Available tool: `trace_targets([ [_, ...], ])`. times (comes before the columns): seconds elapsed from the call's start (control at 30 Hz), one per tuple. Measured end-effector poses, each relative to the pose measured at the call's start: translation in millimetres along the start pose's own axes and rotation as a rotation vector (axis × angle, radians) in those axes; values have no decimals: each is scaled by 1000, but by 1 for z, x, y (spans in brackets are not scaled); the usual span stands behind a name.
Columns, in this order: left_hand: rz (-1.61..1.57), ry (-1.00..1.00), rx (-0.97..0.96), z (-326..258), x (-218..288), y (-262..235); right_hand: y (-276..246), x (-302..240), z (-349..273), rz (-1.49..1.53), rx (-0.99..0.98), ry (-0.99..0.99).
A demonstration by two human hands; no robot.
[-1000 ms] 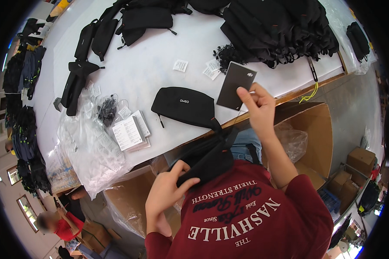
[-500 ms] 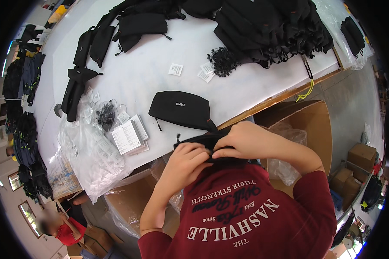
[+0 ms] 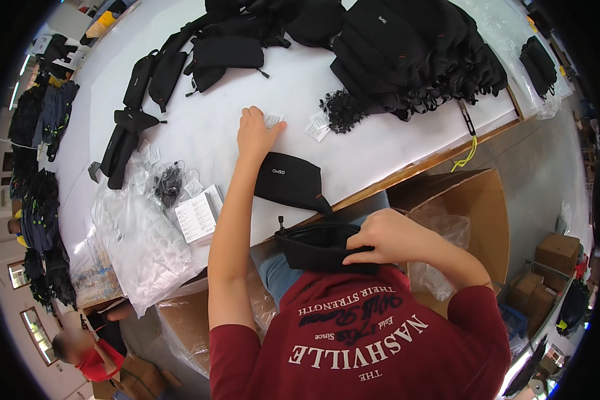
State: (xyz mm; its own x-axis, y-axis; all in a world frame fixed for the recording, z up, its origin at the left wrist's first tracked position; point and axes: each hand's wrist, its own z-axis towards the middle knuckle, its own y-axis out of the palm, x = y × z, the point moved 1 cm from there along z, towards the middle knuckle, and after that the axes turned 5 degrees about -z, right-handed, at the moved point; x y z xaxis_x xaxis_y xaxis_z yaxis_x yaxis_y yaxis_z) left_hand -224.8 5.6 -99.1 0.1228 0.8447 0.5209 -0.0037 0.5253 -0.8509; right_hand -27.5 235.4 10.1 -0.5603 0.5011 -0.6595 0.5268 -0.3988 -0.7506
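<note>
My right hand point(image 3: 387, 237) grips the edge of a black zip pouch point(image 3: 323, 250) held at my lap, its mouth gaping and its zip pull at the left end. My left hand point(image 3: 259, 133) is stretched over the white table, thumb and fingers apart, at a small white printed sachet point(image 3: 272, 120) partly covered by it. Just below that hand, a second black pouch point(image 3: 288, 180) lies flat near the table's edge, partly behind my left forearm. Two more white sachets point(image 3: 317, 127) lie to the right, beside a heap of small black pulls point(image 3: 343, 112).
A large pile of black pouches point(image 3: 413, 53) covers the far right; more pouches point(image 3: 227, 53) line the far left. Printed cards point(image 3: 197, 217) and clear plastic bags point(image 3: 140, 233) lie at left. A dark tool with a yellow cord point(image 3: 469, 120) and an open carton point(image 3: 473, 200) are at right.
My left hand has let go of the pouch at my lap and reached forward to the sachet. The right hand still holds that pouch, which now shows its opening.
</note>
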Motion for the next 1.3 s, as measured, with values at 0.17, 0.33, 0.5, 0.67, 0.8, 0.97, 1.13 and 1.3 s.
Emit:
trace_targets([
  [0.17,-43,-4,-15,6,-14,-2,-21,-3,-3,-158,129,23],
  [0.33,-770,144,19,-32,51,-55,-35,15,2,-432,246,105],
  [0.5,-407,551,-83,-87,90,-97,-40,15,17,-488,300,77],
  [0.67,-484,354,103,-118,65,-79,-35,15,26,-454,405,120],
  [0.8,-1572,-95,153,-155,44,-23,-26,8,38,-371,539,114],
  [0.97,-2142,-521,-89,-171,53,-8,-3,-5,54,-146,789,121],
  [1.13,-2045,-578,94,-164,68,-26,33,-7,39,727,1036,524],
  [1.3,-1966,-552,118,-165,78,-36,35,11,25,575,839,365],
])
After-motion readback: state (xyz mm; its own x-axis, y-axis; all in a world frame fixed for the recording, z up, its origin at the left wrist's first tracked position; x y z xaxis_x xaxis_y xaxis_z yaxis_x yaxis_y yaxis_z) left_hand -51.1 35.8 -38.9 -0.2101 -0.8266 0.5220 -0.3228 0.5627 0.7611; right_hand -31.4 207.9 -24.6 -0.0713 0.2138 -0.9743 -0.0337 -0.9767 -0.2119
